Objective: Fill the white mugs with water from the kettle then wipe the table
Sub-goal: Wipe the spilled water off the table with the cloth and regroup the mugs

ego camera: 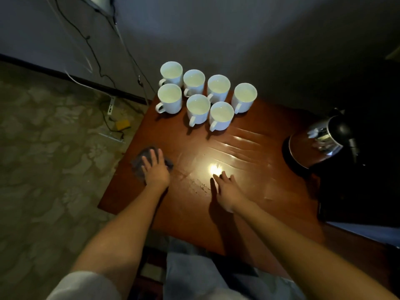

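Left hand [156, 169] presses flat on a dark grey cloth [140, 164] at the reddish-brown wooden worktop's [194, 213] left edge; right hand [227, 189] rests open beside it. Seven white ceramic mugs [204, 95] cluster behind, steel kettle [324, 137] far right.

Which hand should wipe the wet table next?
Left, probably. The left hand lies flat on the cloth, so it can just slide. The right hand rests bare on the table, apart from the cloth.
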Demonstrator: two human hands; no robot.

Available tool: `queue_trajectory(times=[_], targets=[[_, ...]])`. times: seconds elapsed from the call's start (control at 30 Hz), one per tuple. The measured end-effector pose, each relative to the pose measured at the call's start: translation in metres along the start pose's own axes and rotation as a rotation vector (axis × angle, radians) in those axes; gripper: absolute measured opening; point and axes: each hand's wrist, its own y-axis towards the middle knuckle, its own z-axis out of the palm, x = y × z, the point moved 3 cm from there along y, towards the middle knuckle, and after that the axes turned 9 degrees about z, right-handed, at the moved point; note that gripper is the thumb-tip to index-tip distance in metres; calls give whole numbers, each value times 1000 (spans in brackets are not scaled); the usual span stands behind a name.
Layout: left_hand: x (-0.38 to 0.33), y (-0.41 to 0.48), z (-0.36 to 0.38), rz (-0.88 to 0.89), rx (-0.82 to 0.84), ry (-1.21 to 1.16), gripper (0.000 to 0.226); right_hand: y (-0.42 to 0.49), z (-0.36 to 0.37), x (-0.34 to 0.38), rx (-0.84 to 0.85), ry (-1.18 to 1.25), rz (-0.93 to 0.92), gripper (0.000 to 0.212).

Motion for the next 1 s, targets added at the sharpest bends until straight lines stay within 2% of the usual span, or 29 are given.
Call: queue_trajectory(times=[0.03,0.1,0.13,0.2,0.3,0.37,0.43,0.53,0.63,0.73,1.0], targets=[[6,-2,-1,-39,-20,-2,63,3,-1,6,-5,-10,9,69],[1,-6,-1,41,-34,78,66,6,-2,10,10,-14,25,68],[-9,-5,0,160,-42,130,69,6,-2,10,18,-11,36,67],[-41,-3,9,505,-24,254,75,7,-2,6,28,4,69,66],[-88,0,33,1027,167,490,71,9,0,-6,-5,21,133,67],[-102,7,37,1168,221,578,70,10,1,-14,-33,30,181,71],[-99,22,22,1103,173,564,75,11,2,-19,-29,28,214,73],[-51,63,-28,727,3,387,89,14,4,-18,-22,36,219,76],[21,95,-70,444,-12,263,85,14,7,-13,-15,61,233,76],[60,93,-76,391,30,220,81,13,8,-9,-15,73,251,79],[107,12,-27,366,-33,171,84,14,2,-14,26,104,231,80]])
